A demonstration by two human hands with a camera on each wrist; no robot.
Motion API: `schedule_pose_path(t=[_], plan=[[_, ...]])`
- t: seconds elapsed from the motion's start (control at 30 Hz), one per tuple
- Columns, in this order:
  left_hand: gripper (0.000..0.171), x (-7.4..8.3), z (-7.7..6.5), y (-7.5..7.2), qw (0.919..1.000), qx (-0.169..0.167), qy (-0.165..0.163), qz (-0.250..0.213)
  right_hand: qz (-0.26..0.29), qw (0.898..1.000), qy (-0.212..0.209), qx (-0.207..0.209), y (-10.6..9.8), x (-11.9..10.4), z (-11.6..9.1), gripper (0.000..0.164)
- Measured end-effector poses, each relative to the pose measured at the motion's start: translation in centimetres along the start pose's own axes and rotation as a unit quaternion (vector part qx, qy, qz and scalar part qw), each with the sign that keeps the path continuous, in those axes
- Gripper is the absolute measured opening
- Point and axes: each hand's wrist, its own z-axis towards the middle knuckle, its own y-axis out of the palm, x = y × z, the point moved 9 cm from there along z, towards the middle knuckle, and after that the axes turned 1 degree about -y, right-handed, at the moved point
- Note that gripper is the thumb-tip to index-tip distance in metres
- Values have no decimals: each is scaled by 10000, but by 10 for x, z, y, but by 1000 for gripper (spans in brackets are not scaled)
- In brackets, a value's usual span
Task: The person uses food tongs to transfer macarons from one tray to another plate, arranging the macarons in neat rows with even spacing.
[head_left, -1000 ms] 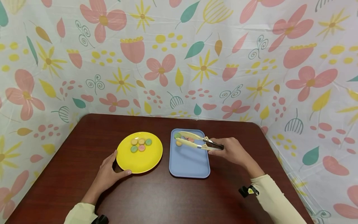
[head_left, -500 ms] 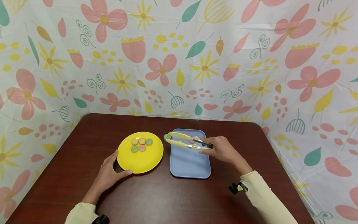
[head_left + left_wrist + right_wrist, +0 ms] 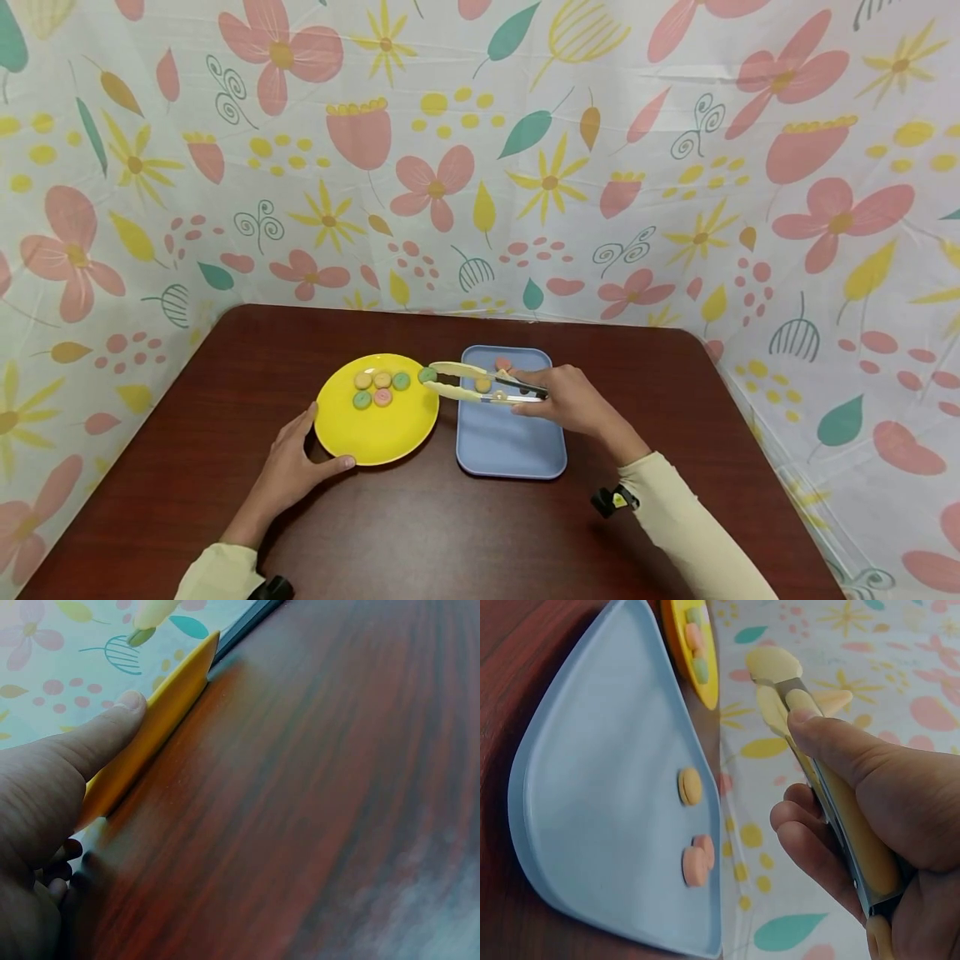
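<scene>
My right hand [image 3: 573, 400] grips tongs [image 3: 450, 391] with cream tips and dark handles. A green macaron [image 3: 427, 374] is held at their tips, over the right rim of the yellow plate [image 3: 382, 437]. Several yellow, green and pink macarons sit towards the plate's far side. My left hand [image 3: 288, 467] holds the plate's near left edge, its thumb against the rim in the left wrist view. The blue tray [image 3: 607, 772] lies to the right, bearing a yellow macaron [image 3: 691, 786] and two pink macarons [image 3: 695, 866] near one side.
Plate and tray stand side by side on a dark brown wooden table [image 3: 420, 533], with a narrow gap between them. A flower-printed cloth [image 3: 480, 167] hangs behind the table's far edge and along the sides.
The right hand and tongs have moved left from over the tray, carrying the green macaron across the gap to the plate. The left hand has stayed at the plate's edge.
</scene>
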Motion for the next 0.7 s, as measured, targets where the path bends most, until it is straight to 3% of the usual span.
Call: schedule_pose_path(t=[0.43,0.7], plan=[[126,-1,1,1,10000,0,-28,26,-152,9991,-399,-22,15,-12,14,59],[125,0,0,-1,10000,11,-57,58,-165,9976,-667,20,23,-18,23,49]])
